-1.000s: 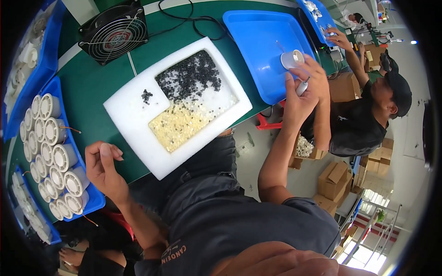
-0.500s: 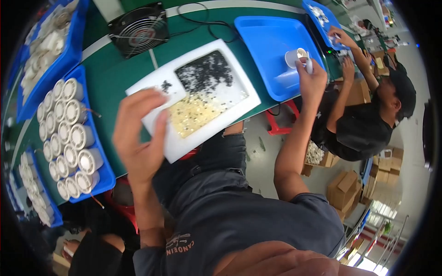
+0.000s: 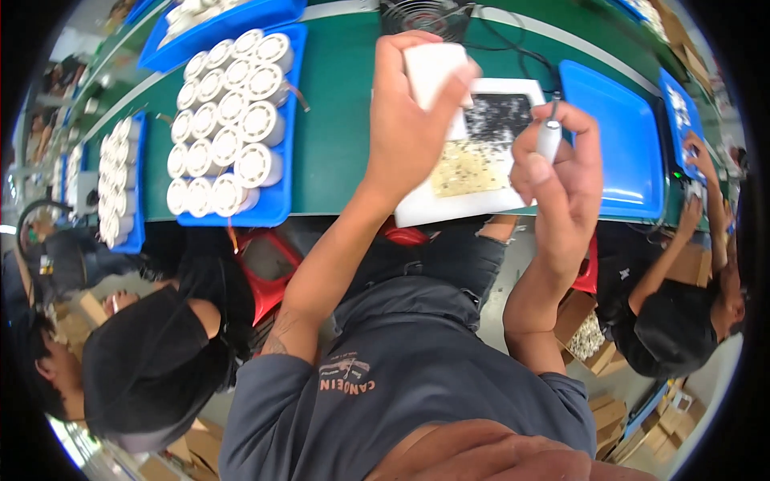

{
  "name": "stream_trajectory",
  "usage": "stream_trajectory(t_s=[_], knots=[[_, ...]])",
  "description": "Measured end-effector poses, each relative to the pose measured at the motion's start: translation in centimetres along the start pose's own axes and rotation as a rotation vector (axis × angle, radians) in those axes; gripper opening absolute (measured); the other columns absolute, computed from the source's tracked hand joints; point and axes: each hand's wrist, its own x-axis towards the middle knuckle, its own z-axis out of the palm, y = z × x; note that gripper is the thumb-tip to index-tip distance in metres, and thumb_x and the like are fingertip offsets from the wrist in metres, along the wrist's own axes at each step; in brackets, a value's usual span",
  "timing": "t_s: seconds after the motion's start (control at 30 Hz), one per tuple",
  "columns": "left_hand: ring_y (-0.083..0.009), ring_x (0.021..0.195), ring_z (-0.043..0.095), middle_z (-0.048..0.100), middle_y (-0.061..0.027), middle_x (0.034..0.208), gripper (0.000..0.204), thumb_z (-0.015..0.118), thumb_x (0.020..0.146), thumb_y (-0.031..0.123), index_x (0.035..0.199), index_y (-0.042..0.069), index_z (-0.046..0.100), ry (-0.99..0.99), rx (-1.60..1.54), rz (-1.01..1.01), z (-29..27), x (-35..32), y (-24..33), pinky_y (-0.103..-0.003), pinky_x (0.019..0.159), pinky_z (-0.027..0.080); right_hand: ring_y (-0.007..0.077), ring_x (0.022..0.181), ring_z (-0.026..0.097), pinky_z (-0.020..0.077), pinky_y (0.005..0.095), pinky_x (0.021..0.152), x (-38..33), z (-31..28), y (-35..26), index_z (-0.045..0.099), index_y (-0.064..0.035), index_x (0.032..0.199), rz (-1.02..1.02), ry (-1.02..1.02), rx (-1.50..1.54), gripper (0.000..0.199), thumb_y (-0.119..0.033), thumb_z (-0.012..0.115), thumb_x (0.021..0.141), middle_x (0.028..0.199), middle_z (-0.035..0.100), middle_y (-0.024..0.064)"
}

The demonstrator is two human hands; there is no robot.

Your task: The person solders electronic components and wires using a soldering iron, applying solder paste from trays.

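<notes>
Head view: gripping a white piece (image 3: pixel 433 70) in the left hand (image 3: pixel 405 128), fingers and thumb curling shut around its sides, lifting it up in front of the far end of the white tray (image 3: pixel 417 210). Having been hanging low beside the spools (image 3: pixel 233 120) a second ago, then spreading open over the tray half a second ago, and only now closing on something.

Pinching a thin grey tool (image 3: pixel 549 138) between thumb and fingertips of the right hand (image 3: pixel 561 172), its thin wire trailing upward. Drawing in from the bare blue tray (image 3: pixel 622 136), where it was reaching a moment ago with a white spool against the tool; no longer showing that spool, and not telling whether it is the piece now sitting in the left hand.

Bringing both hands close together above the white tray, over the black and yellowish bits (image 3: pixel 473 164) lying in it, piece and tool near each other but not touching. Judging from this, getting the piece and the tool lined up for work on each other, away from the blue tray.
</notes>
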Motion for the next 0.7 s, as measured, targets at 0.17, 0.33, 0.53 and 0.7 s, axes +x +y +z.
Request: stream_trajectory(t_s=[0.17,0.33,0.53,0.7], knots=[[-0.0251,0.099,0.067,0.06,-0.0139,0.107,0.043,0.053,0.106,0.041,0.115,0.0,0.048,0.314,-0.538,-0.286,-2.4,0.0,-0.8,-0.043,0.084,0.059,0.0055,0.058,0.048,0.0391,0.0223,0.054,-0.9,4.9,3.6,0.056,-0.0012,0.126,0.046,-0.112,-0.132,0.028,-0.001,0.06,0.098,0.074,0.061,0.0014],[-0.0262,0.1,0.067,0.06,-0.0148,0.107,0.047,0.051,0.105,0.047,0.115,0.001,0.049,0.45,-0.603,-0.298,-2.9,-0.7,-1.6,-0.043,0.085,0.059,0.0114,0.05,0.047,0.0379,0.0261,0.052,0.0,6.7,6.3,0.063,-0.0034,0.12,-0.083,-0.024,-0.332,0.029,-0.004,0.066,0.091,0.06,0.055,0.0065],[-0.0268,0.093,0.069,0.066,-0.018,0.102,0.048,0.051,0.106,0.043,0.112,-0.004,0.055,0.547,-0.565,-0.288,-2.3,-0.9,-1.4,-0.039,0.082,0.059,0.0116,0.05,0.05,0.0391,0.0278,0.051,0.5,7.4,7.5,0.063,-0.0027,0.119,-0.141,-0.001,-0.302,0.028,-0.004,0.064,0.091,0.062,0.059,0.0079],[-0.024,0.089,0.068,0.064,-0.0166,0.1,0.043,0.049,0.107,0.043,0.113,0.0,0.048,0.487,-0.473,-0.303,-2.5,-1.1,-1.0,-0.037,0.079,0.059,0.0125,0.053,0.056,0.0422,0.0277,0.053,0.9,7.7,7.7,0.064,-0.0018,0.115,-0.141,0.002,-0.273,0.024,-0.003,0.064,0.091,0.066,0.063,0.0103]])
